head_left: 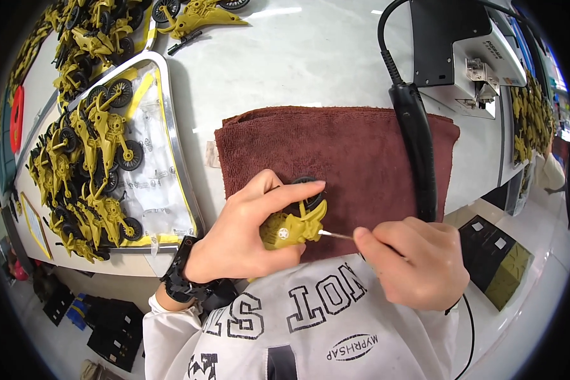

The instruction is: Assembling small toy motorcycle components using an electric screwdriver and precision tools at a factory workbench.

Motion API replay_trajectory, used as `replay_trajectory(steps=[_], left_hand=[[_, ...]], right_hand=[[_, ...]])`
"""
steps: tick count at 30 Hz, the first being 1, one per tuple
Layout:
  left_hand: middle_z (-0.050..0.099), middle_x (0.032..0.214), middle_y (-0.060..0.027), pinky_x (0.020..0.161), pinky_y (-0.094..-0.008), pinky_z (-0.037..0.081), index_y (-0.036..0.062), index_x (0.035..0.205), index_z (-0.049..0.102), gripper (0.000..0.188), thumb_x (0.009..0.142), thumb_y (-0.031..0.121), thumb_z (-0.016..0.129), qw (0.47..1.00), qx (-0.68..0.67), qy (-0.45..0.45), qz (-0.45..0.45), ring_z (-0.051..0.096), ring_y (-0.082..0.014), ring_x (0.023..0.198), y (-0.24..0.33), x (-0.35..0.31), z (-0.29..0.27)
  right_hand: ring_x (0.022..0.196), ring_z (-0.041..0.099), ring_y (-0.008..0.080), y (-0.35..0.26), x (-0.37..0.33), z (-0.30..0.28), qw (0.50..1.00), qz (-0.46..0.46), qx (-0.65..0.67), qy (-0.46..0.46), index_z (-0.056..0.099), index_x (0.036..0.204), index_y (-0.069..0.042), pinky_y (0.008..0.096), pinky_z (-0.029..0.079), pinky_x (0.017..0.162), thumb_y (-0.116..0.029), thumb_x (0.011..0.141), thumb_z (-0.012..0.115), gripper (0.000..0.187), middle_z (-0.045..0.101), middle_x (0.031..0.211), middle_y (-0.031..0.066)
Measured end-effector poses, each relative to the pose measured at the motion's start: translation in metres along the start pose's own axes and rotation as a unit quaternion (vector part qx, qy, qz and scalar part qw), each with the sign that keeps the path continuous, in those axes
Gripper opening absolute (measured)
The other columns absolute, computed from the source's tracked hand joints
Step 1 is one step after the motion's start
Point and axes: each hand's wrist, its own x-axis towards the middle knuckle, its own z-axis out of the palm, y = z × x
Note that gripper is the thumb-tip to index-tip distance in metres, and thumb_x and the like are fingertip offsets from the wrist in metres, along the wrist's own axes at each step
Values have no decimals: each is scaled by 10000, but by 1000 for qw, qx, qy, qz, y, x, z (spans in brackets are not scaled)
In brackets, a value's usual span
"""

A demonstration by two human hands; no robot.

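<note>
Over the front of a folded brown towel [354, 145], my left hand [247, 218] is closed around a yellow toy motorcycle [291, 231]. Its black wheel [309, 190] shows beneath my index finger; my palm hides part of the body. My right hand [418, 259] is closed in a pinch on a thin cotton swab [337, 235]. The swab's white tip touches or nearly touches the toy's yellow body. Just beyond my right hand, a black corded tool handle [415, 152] lies across the towel.
On the left, a metal-rimmed tray [187, 190] holds several yellow toy motorcycles [98, 149]; more are piled behind it. Another toy motorcycle [199, 19] lies at the far edge. A black-and-silver machine [462, 63] stands at the back right, near the cable [386, 50].
</note>
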Motion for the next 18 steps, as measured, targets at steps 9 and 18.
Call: replay_trajectory(steps=[9, 18], left_hand=[[471, 854, -74, 679, -279, 417, 47, 1238, 616, 653, 594, 65, 723, 1000, 19, -17, -17, 488, -198, 772, 2, -1, 0], [496, 897, -113, 630, -362, 487, 102, 1296, 549, 725, 597, 113, 742, 976, 196, 77, 57, 555, -289, 738, 9, -4, -7]], right_hand=[[517, 456, 103, -5, 26, -18, 991, -9, 15, -130, 631, 780, -49, 217, 368, 397, -108, 640, 640, 152, 449, 705, 5], [550, 558, 279, 28, 72, -14, 961, -57, 142, -231, 615, 773, -45, 369, 438, 485, -15, 631, 634, 146, 511, 683, 75]])
